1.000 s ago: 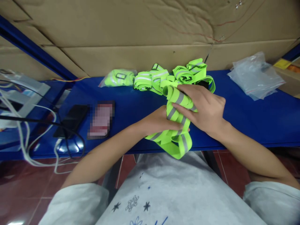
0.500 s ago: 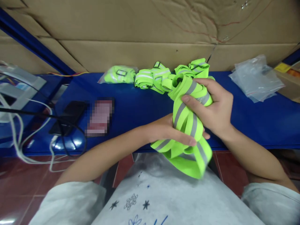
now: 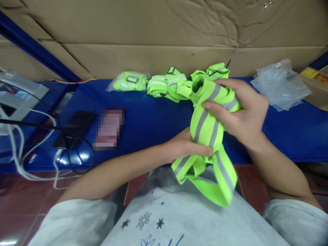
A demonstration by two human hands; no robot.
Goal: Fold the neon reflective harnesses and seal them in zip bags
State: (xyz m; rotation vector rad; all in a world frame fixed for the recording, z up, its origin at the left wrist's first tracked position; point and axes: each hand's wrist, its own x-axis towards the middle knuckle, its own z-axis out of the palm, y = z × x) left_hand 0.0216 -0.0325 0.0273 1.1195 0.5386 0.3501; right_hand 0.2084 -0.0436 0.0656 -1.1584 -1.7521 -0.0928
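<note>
I see my right hand point(image 3: 243, 118) gripping the bright green striped cloth strap point(image 3: 207, 136) up top, my left hand point(image 3: 183, 147) pinching it lower, strap hanging down mid-frame

The person wears a light grey short-sleeved shirt point(image 3: 179, 222). Both sleeves end above the elbow, leaving the forearms bare. The chest carries a printed design in dark blue: small solid stars, an outlined flower, scattered dots and part of a larger blue line drawing at the near edge. The left hand point(image 3: 183, 147) and right hand point(image 3: 243, 116) are bare, without gloves.
</note>
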